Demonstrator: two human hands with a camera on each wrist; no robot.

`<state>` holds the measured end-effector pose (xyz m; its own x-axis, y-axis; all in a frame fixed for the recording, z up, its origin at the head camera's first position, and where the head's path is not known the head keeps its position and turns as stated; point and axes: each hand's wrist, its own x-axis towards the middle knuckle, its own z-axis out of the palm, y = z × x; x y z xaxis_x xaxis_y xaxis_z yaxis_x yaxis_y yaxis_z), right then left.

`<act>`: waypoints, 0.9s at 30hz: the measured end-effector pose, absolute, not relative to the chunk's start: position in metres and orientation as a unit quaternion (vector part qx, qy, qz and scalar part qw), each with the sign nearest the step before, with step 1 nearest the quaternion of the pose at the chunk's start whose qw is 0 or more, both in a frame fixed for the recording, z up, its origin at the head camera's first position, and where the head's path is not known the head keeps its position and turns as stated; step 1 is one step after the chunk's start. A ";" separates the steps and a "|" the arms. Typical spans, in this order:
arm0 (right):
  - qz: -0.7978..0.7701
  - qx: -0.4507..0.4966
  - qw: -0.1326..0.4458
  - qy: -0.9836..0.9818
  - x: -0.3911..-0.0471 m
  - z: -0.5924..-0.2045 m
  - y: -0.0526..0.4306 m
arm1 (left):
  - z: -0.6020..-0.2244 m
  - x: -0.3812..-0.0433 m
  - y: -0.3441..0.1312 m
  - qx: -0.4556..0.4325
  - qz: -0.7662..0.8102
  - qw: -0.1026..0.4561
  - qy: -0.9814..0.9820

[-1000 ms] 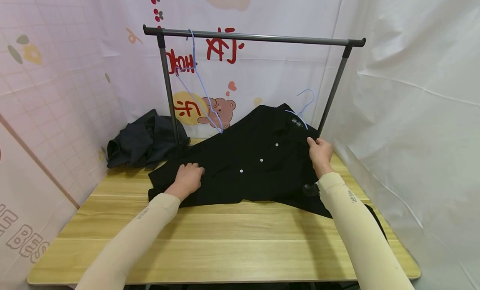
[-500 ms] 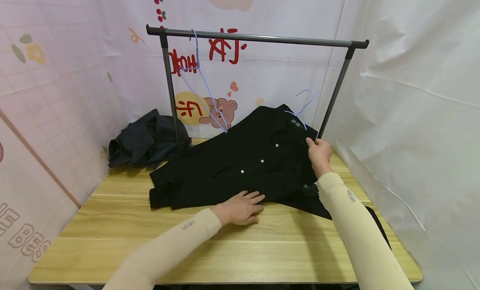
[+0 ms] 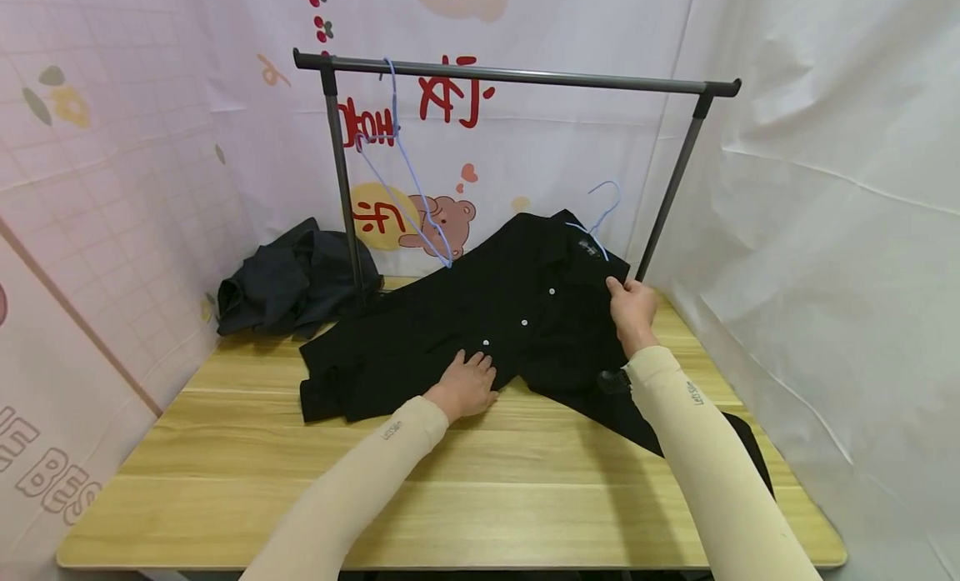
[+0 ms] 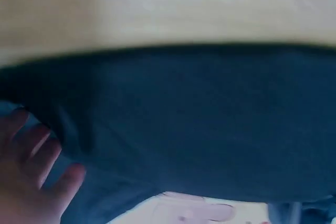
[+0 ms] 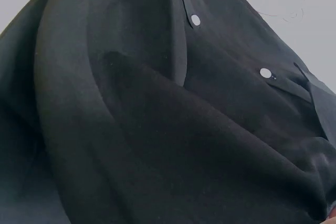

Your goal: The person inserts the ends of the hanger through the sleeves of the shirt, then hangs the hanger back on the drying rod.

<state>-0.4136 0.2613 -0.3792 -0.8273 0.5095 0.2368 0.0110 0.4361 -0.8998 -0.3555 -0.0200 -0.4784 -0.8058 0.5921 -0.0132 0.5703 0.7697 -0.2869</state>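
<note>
A black button-up shirt (image 3: pixel 450 314) with white buttons lies spread over the table, its collar toward the back. A blue wire hanger (image 3: pixel 602 221) pokes out at the collar, its lower part hidden in the cloth. My right hand (image 3: pixel 633 310) pinches the shirt by its right shoulder; only a sliver of it shows at the right wrist view's lower right corner. My left hand (image 3: pixel 467 387) rests on the shirt's near edge, just below a button. Loosely spread fingers (image 4: pixel 44 161) lie on the cloth in the left wrist view.
A grey clothes rack (image 3: pixel 517 75) stands over the back of the wooden table (image 3: pixel 480 506). Another blue hanger (image 3: pixel 408 160) hangs at its left end. Crumpled dark clothing (image 3: pixel 300 272) lies at the back left. Printed cloth walls close in the sides.
My left hand has gone from the shirt's left part to its lower edge, then slightly back left, bunching that edge. The right hand has shifted a little left, still gripping the shirt's shoulder.
</note>
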 end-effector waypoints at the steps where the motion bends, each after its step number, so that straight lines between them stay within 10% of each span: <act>1: 0.506 -0.159 0.247 -0.811 -0.413 -0.379 0.261 | -0.479 -0.354 -0.016 -0.325 0.132 0.067 -0.934; 6: 0.501 -0.157 0.252 -0.813 -0.414 -0.378 0.262 | -0.481 -0.334 0.020 -0.448 0.076 0.180 -0.873; 18: 0.502 -0.158 0.239 -0.816 -0.411 -0.380 0.259 | -0.479 -0.292 0.108 -0.428 0.052 -0.078 -0.899; 27: 0.503 -0.166 0.245 -0.812 -0.410 -0.378 0.268 | -0.476 -0.308 0.072 -0.483 0.069 -0.034 -0.872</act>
